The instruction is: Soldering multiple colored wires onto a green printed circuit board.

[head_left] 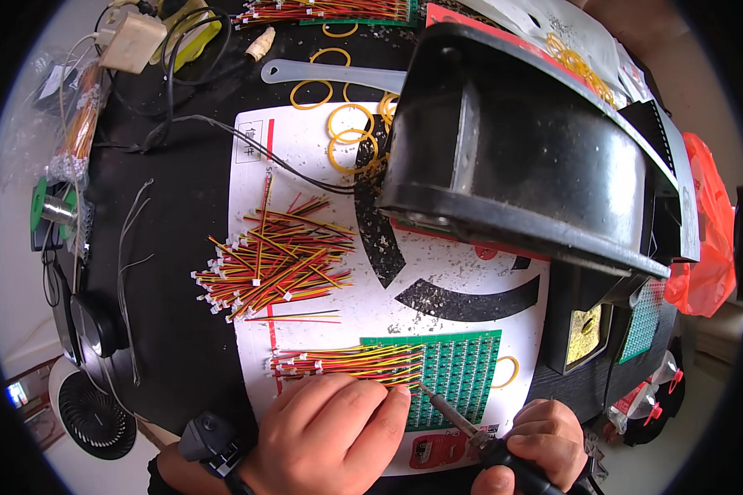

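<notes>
My right hand is wrapped round the dark handle of a soldering iron. Its metal tip points left and meets a green circuit board near the ends of a row of wires. Curled over the lower wires of that row, my left hand presses its fingertips close to the iron's tip, hiding part of the board. The row of red, yellow and black wires with white plugs lies across the board's left part. Above it sits a loose heap of similar wires.
A large black housing stands at the right over the white sheet. Yellow rubber bands lie beside it. A yellow sponge in a holder and another green board are at right. A solder spool stands far left.
</notes>
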Motion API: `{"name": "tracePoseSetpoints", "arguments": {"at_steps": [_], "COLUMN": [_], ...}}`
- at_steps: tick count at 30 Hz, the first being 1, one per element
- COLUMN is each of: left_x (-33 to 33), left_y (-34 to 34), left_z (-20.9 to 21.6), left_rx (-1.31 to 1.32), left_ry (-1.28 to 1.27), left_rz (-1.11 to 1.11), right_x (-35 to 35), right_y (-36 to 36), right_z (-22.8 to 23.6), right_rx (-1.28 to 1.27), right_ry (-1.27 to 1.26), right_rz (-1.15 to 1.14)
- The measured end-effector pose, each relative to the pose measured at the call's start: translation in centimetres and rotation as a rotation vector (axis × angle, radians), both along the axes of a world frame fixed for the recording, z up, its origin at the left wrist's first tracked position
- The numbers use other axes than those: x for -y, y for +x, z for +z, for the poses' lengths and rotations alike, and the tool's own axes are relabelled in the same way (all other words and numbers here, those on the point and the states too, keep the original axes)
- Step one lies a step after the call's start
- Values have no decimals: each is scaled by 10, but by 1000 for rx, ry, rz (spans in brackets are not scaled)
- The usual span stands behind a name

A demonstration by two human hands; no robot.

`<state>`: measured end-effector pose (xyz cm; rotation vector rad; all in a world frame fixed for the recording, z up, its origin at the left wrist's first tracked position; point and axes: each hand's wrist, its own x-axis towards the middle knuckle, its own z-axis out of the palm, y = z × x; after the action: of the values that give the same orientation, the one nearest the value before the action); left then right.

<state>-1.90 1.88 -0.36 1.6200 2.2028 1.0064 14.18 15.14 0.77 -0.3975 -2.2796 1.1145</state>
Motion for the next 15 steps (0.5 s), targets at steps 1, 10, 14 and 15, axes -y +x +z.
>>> {"name": "tracePoseSetpoints", "arguments": {"at_steps": [1, 10, 14, 15], "left_x": [0, 0, 1, 1], "left_y": [0, 0, 1, 1], "left_z": [0, 1, 2, 2], "left_rx": [1, 1, -4, -4], "left_ry": [-1, -6, -14, -14], "left_rz": [0, -7, -3, 2], "right_x": [0, 2, 2, 3], "right_y": [0, 4, 4, 3], "right_z": [0, -2, -1, -1], "right_rx": [1, -56, -44, -49], "right_ry": [-1, -26, -32, -32], "right_rz": [0, -21, -34, -53]}}
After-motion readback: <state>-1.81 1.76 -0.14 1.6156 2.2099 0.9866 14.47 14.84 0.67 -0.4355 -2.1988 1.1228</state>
